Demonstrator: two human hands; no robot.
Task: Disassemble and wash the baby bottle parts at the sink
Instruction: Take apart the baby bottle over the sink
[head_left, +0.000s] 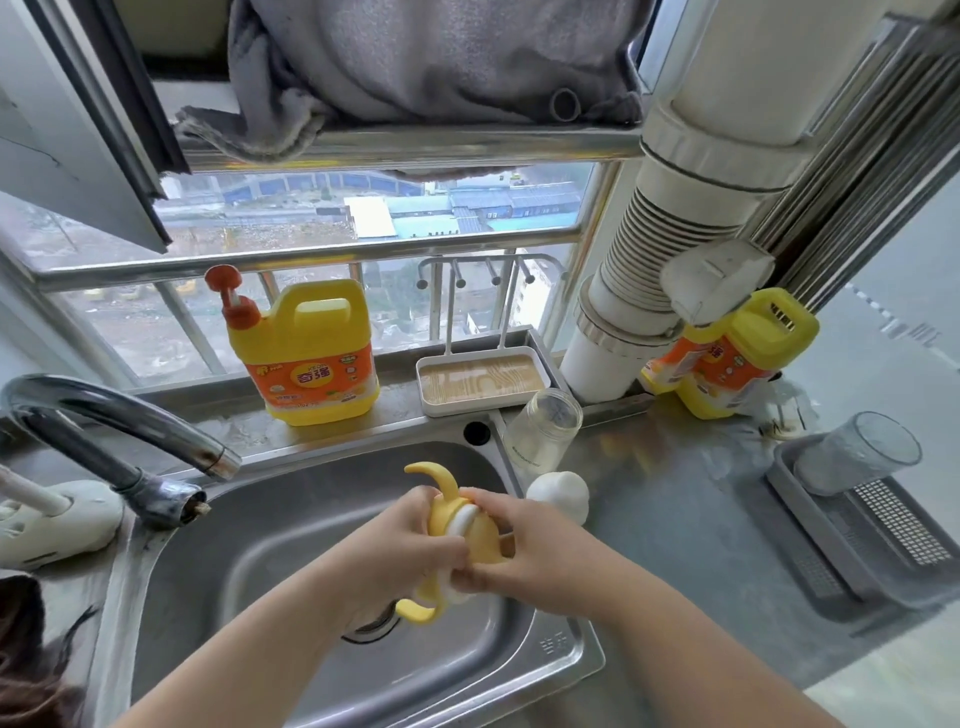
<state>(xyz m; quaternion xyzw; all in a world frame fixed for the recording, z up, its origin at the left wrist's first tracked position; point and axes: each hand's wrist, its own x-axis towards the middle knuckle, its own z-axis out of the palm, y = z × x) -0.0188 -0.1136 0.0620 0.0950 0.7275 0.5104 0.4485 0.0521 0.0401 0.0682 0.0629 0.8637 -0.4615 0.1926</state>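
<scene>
Over the sink (291, 561), both hands held the yellow collar (470, 535) with its curved handles. The left hand (400, 551) curled round its left side; the right hand (540, 558) gripped it from the right, fingers bent over a white part that may have been the teat, though the hands hid most of it. Just beyond, on the counter (675, 519), lay a white cap (560, 491) and the clear bottle (543, 431), tilted on its side. Farther back stood a tray (480, 382) and a detergent jug (311, 358) by the window.
</scene>
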